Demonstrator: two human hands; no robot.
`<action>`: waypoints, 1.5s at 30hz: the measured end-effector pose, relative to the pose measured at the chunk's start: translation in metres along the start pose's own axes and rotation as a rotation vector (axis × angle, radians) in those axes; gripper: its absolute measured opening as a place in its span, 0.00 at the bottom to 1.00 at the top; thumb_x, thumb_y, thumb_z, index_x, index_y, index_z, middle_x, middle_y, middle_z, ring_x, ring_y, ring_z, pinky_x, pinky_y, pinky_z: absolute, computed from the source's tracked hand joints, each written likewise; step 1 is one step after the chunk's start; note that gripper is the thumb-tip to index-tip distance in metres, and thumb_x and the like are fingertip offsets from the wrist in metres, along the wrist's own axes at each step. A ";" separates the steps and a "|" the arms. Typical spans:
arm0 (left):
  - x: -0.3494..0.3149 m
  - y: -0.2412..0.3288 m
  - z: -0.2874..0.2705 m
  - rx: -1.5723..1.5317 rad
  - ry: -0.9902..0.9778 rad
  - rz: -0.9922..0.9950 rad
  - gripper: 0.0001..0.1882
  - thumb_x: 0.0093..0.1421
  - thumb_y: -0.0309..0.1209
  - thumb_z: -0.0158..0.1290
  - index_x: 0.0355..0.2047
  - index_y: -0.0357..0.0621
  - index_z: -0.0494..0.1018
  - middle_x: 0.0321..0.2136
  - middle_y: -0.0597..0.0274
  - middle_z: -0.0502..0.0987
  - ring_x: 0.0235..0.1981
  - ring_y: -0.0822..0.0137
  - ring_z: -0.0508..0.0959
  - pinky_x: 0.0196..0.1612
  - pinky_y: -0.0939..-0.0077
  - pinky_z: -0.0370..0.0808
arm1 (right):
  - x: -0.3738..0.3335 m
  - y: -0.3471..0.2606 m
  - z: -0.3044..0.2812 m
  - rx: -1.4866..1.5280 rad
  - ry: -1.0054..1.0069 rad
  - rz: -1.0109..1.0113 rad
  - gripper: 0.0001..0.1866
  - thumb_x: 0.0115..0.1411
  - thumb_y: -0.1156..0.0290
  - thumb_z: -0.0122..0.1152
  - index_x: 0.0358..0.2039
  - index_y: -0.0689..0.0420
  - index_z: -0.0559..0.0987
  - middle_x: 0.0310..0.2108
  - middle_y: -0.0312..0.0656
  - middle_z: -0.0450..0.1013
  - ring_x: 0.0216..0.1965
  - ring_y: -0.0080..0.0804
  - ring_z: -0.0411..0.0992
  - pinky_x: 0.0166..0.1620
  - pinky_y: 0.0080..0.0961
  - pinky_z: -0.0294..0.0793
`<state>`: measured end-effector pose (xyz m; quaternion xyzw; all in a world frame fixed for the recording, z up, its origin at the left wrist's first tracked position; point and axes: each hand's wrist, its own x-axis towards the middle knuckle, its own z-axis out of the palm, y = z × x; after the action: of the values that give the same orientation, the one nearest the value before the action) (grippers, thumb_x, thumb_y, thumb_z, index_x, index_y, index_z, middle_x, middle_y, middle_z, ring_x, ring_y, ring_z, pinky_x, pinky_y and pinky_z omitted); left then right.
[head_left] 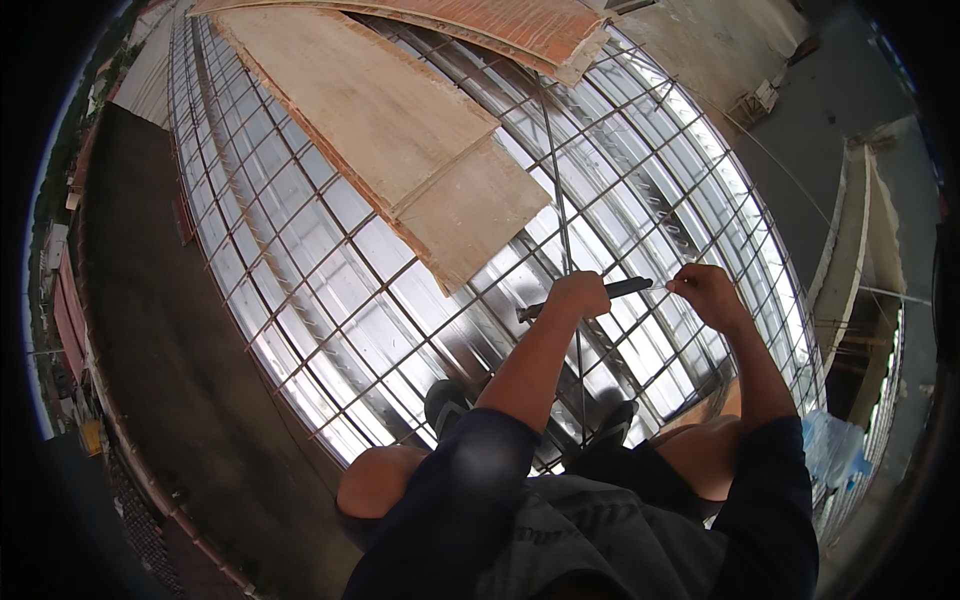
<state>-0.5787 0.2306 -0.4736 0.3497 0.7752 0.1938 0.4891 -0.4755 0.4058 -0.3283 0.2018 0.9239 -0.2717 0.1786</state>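
My left hand (pixel 580 295) is wrapped round a dark, narrow, bar-like tool (pixel 630 287), whose ends stick out on both sides of the fist. Its exact kind is not clear. Just to the right, my right hand (pixel 705 293) is closed in a pinch near the tool's right end, apart from it by a small gap. Whatever lies between those fingertips is too small to make out. Both hands are above a grid of thin steel rebar (pixel 345 236) that spans shiny corrugated metal decking (pixel 385 318).
Long plywood boards (pixel 370 110) lie across the grid ahead, with a reddish sheet (pixel 500 25) at the far end. My shoes (pixel 445 408) stand among the bars. A dark lower surface (pixel 190 370) drops away on the left. Clear plastic (pixel 832 448) is at the right.
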 end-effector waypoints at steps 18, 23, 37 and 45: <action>-0.011 -0.013 -0.006 -0.364 0.102 0.298 0.27 0.46 0.42 0.63 0.43 0.39 0.74 0.28 0.54 0.78 0.29 0.62 0.77 0.34 0.68 0.73 | 0.003 0.028 -0.004 0.208 -0.098 0.007 0.13 0.53 0.62 0.63 0.30 0.60 0.81 0.25 0.47 0.75 0.31 0.37 0.74 0.39 0.32 0.70; -0.031 -0.018 -0.030 -0.480 0.033 0.107 0.38 0.47 0.50 0.63 0.52 0.36 0.68 0.44 0.51 0.74 0.47 0.58 0.73 0.50 0.66 0.68 | 0.005 0.028 0.001 0.218 -0.081 -0.070 0.13 0.53 0.61 0.63 0.29 0.59 0.80 0.25 0.46 0.75 0.30 0.34 0.73 0.38 0.31 0.70; -0.010 -0.125 -0.044 -2.129 1.019 0.068 0.16 0.52 0.21 0.44 0.42 0.31 0.61 0.47 0.53 0.60 0.48 0.57 0.65 0.62 0.52 0.57 | -0.007 -0.008 0.006 0.091 -0.453 -0.130 0.13 0.54 0.60 0.57 0.30 0.58 0.81 0.28 0.44 0.75 0.35 0.37 0.73 0.41 0.33 0.70; -0.028 -0.155 -0.075 -2.143 0.931 -0.055 0.13 0.53 0.24 0.45 0.40 0.45 0.61 0.38 0.59 0.62 0.43 0.58 0.68 0.43 0.38 0.71 | 0.004 0.022 0.059 -0.229 -0.524 -0.244 0.12 0.54 0.63 0.54 0.36 0.54 0.80 0.35 0.43 0.75 0.41 0.40 0.73 0.45 0.37 0.71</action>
<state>-0.6929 0.1084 -0.5221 -0.3637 0.3269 0.8474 0.2067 -0.4560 0.3902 -0.3858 -0.0088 0.8883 -0.2279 0.3986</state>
